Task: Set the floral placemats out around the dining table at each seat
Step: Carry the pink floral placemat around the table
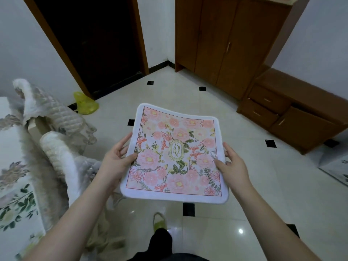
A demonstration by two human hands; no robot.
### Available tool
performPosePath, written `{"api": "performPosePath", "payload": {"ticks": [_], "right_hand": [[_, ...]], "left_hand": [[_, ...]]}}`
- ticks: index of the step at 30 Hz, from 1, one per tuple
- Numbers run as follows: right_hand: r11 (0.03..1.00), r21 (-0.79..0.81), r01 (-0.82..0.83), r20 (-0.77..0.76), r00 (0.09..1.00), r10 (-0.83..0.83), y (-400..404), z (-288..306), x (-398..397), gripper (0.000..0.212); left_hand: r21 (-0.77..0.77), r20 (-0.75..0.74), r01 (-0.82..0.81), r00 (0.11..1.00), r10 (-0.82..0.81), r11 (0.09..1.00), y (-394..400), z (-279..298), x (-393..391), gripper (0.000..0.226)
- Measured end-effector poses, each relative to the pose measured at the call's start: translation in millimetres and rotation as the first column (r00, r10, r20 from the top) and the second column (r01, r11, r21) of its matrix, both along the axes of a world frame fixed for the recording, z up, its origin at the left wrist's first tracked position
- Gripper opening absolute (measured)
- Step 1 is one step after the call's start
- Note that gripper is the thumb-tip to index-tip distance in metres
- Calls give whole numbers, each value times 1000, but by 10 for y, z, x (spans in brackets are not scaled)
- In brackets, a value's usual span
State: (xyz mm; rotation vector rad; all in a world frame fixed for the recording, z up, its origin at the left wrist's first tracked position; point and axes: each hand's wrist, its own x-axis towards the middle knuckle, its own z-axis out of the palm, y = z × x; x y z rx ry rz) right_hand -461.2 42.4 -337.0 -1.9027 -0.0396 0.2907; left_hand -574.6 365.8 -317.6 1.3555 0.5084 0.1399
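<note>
While the worktop (11, 147) with its floral cloth lies at the far left beside covered chairs (56, 117), a floral placemat (175, 153) is held above the tiled floor (244, 185), its left edge pinched by the left hand (116, 159) and its right edge by the right hand (233, 164).

The floral placemat (175, 153) bears the word "GARDEN" in gold-green letters. The letters stand in staggered pairs inside an oval frame at its middle. No other writing can be read.
</note>
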Motion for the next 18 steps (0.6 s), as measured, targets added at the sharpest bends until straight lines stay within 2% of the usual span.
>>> {"api": "performPosePath", "payload": {"ticks": [5, 9, 18], "right_hand": [[997, 6, -79, -2, 997, 79, 468, -59, 428, 61], [994, 17, -105, 1, 994, 105, 964, -46, 749, 61], [984, 6, -177, 70, 982, 176, 1960, 158, 1475, 64]], "left_hand": [[-96, -13, -98, 995, 97, 991, 369, -134, 212, 69], [-96, -35, -145, 989, 143, 985, 780, -163, 461, 67], [47, -31, -242, 969, 244, 969, 1682, -41, 929, 65]]}}
